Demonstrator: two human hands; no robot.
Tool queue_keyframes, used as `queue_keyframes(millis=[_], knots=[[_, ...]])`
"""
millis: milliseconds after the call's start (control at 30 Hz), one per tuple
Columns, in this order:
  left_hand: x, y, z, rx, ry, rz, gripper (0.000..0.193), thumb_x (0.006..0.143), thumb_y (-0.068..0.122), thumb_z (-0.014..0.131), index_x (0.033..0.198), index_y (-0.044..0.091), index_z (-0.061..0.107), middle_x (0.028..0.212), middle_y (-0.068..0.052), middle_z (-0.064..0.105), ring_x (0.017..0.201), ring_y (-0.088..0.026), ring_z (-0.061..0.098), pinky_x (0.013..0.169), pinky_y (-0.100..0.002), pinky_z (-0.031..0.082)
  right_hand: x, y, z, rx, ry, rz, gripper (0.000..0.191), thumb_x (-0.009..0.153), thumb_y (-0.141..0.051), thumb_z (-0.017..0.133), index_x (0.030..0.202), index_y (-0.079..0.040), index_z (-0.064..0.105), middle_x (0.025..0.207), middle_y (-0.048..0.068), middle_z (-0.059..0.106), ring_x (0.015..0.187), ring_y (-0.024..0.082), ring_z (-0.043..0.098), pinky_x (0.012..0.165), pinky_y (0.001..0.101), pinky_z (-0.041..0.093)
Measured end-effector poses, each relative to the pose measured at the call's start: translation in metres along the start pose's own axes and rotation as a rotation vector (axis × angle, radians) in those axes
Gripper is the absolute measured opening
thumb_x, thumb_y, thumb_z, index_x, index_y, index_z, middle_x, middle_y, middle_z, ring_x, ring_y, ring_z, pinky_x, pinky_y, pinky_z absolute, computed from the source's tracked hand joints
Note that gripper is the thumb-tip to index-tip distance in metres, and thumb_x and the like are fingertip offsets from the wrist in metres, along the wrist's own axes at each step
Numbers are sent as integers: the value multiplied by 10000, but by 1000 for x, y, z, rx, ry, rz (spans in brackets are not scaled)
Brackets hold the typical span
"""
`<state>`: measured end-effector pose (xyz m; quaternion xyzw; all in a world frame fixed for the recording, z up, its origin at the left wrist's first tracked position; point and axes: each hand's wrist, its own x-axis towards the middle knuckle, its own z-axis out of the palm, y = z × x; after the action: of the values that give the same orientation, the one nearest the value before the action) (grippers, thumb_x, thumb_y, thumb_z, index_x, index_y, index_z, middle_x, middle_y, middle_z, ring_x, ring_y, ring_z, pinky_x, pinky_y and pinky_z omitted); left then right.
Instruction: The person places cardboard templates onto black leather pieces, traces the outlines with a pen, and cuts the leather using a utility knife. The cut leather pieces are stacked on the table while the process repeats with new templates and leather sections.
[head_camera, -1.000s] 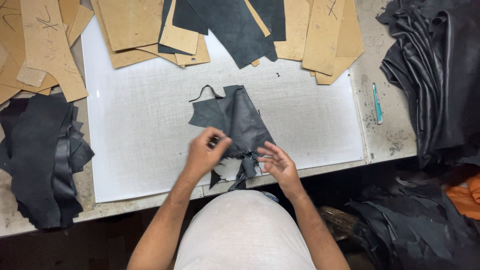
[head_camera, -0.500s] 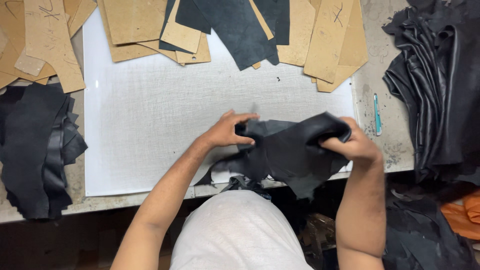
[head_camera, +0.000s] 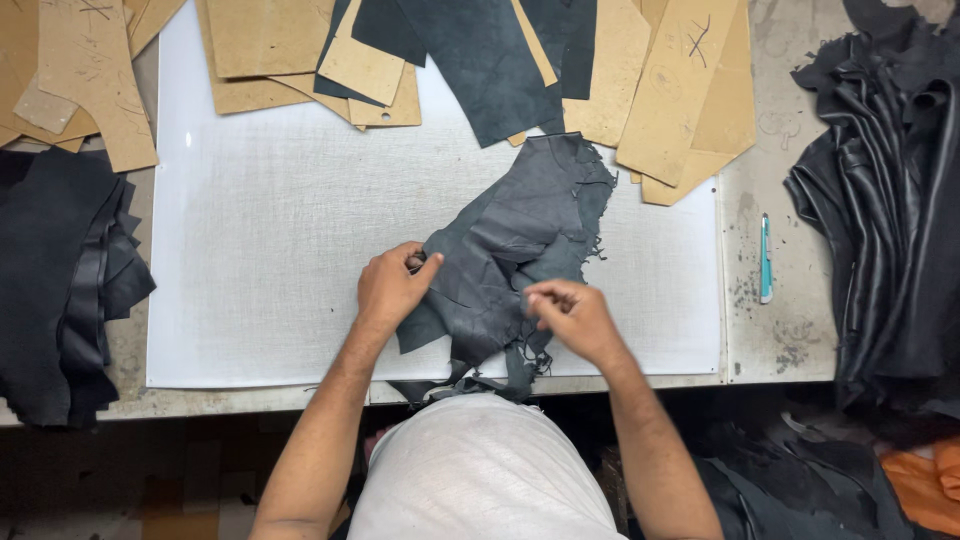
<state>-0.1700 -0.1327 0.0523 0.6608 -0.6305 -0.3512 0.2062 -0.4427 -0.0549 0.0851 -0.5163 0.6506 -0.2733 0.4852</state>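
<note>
White mat (head_camera: 260, 280): bare left of the hide (head_camera: 520, 240). Obstacles: templates (head_camera: 300, 50) along the far edge; leather stacks left (head_camera: 60, 270) and right (head_camera: 880, 200); pen (head_camera: 765, 258).

No pkgs, labels, signs or screens anywhere in view.

Matt, creased dark leather piece (head_camera: 520, 250)

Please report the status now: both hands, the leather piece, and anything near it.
Left hand and right hand both pinching the crumpled dark grey leather piece. Piece lies on the white cutting mat. Tan cardboard patterns touch its far edge.
</note>
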Motion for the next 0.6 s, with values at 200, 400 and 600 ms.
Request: queue_keyframes(millis=[200,400,600], knots=[[1,11,25,-366,-313,-76,345,967,397,691,1049,86,817,692,-69,682,606,-144,579,564,-331,453,18,34,44,-37,329,-8,448,819,-244,834,1200,-64,681,832,29,725,576,89,586,555,235,481],[-1,0,17,-346,-60,115,263,954,285,687,1063,71,794,758,21,734,667,-65,661,617,-244,514,41,41,47,94,205,-268,223,873,-193,812,957,2,743,955,20,641,775,72,588,733,250,509],[13,-45,-52,-893,483,218,175,1056,148,583,1123,25,687,989,-39,704,897,-98,638,807,-266,538,4,49,-50,1409,64,-255,363,928,-283,528,1199,-96,678,1194,96,725,1182,244,640,1086,448,453]])
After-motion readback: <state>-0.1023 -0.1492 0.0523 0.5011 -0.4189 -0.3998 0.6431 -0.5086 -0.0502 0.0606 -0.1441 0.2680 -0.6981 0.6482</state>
